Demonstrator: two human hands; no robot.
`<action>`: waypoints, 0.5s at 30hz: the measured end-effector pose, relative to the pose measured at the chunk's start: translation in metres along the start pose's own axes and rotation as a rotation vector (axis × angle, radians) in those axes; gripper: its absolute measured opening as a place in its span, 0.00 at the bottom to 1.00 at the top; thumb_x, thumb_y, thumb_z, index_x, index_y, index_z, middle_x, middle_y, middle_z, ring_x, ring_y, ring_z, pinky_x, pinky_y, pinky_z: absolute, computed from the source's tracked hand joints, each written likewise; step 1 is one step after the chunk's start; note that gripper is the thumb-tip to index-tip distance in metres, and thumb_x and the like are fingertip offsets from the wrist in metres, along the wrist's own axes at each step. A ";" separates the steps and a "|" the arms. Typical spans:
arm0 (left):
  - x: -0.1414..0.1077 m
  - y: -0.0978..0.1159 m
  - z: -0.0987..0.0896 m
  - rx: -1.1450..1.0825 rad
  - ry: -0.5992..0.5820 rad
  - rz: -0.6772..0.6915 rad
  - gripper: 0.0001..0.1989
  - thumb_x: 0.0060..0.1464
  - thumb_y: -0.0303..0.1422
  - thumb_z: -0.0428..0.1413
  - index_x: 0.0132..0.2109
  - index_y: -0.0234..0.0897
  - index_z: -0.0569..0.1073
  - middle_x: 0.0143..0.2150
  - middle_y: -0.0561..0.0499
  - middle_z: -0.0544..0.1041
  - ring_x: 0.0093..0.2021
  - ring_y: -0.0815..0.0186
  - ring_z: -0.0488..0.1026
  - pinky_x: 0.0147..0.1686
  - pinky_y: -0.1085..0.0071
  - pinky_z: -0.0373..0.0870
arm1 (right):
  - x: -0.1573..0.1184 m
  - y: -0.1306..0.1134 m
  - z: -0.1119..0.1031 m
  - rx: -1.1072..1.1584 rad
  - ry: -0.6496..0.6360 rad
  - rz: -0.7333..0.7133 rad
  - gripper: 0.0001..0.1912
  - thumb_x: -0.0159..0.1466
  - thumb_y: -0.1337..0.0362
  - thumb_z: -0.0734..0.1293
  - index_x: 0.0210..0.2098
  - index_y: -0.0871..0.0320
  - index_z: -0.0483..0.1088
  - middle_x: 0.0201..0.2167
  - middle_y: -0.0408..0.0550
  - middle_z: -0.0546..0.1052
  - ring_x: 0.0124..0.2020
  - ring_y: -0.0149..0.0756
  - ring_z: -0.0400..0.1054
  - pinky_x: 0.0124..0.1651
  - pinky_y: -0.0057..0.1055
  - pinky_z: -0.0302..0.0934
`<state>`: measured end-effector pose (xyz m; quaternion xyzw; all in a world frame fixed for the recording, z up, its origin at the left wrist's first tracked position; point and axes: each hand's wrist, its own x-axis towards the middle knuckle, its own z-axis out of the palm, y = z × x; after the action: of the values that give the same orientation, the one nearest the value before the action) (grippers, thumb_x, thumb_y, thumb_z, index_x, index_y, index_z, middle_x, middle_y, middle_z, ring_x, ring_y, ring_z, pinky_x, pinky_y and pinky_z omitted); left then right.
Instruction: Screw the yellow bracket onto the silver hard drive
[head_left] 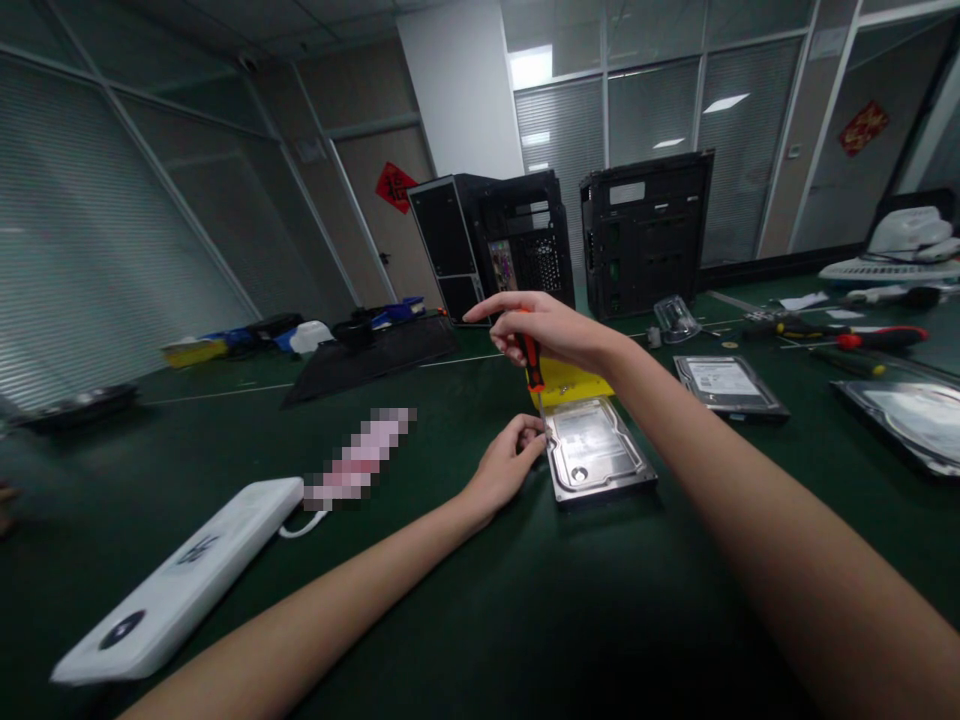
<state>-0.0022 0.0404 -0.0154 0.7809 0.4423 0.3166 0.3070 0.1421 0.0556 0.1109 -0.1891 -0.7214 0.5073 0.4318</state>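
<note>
Firmly, curled hands (517, 385) grip an orange-black screwdriver (532, 362) and steady the smooth metallic drive (598, 448).

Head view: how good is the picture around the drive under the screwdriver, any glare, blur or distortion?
Head view: pale glare on the hard drive, its label unreadable; screwdriver tip too small to judge its seating; walls and door lean, as with a wide lens; dark shade on the near tabletop; pink strip pixelated, its details hidden.
</note>
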 end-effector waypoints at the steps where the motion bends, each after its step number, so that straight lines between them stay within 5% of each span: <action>1: 0.000 0.000 0.000 -0.001 0.001 0.002 0.11 0.53 0.36 0.48 0.41 0.36 0.68 0.28 0.54 0.63 0.30 0.69 0.61 0.31 0.75 0.61 | 0.000 0.000 0.000 0.000 -0.004 0.001 0.18 0.54 0.77 0.56 0.43 0.65 0.64 0.20 0.40 0.64 0.18 0.22 0.57 0.20 0.22 0.53; 15: -0.001 0.001 -0.001 -0.002 -0.008 0.014 0.12 0.54 0.38 0.47 0.41 0.37 0.67 0.28 0.54 0.64 0.30 0.69 0.62 0.32 0.74 0.61 | 0.000 0.001 0.001 -0.025 -0.004 -0.005 0.18 0.54 0.76 0.55 0.44 0.64 0.64 0.19 0.39 0.63 0.17 0.22 0.56 0.20 0.21 0.53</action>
<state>-0.0027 0.0395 -0.0143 0.7850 0.4353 0.3159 0.3075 0.1405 0.0558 0.1097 -0.1914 -0.7292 0.4974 0.4291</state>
